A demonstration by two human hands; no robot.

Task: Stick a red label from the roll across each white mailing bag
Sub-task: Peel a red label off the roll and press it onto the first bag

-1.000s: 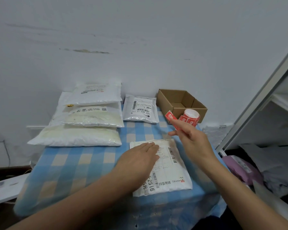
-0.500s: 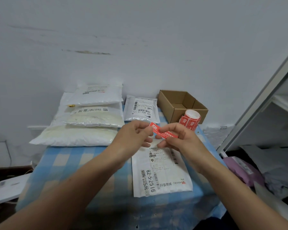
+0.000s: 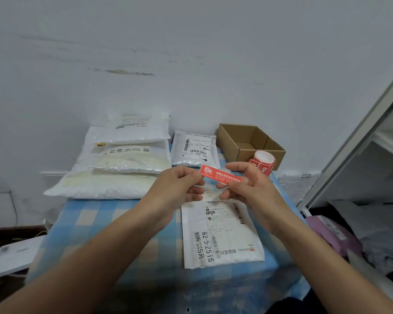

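A red label (image 3: 220, 176) with white print is stretched between my two hands above the table. My left hand (image 3: 179, 189) pinches its left end and my right hand (image 3: 245, 184) pinches its right end. Right below them lies a flat white mailing bag (image 3: 220, 232) with a printed shipping slip, its top edge hidden by my fingers. The roll of red labels (image 3: 264, 163) stands behind my right hand, in front of the cardboard box. A smaller white mailing bag (image 3: 194, 150) lies at the back middle, and a stack of three padded white bags (image 3: 123, 159) sits at the back left.
An open cardboard box (image 3: 250, 142) stands at the back right against the white wall. The table wears a blue checked cloth (image 3: 95, 227). A white shelf frame (image 3: 354, 141) rises on the right, with a pink parcel (image 3: 331, 232) below it. A white device (image 3: 14, 254) lies low on the left.
My right hand brought a label from the roll to above the front bag. My left hand lifted off that bag and took the label's left end. The label is now held a little flatter.
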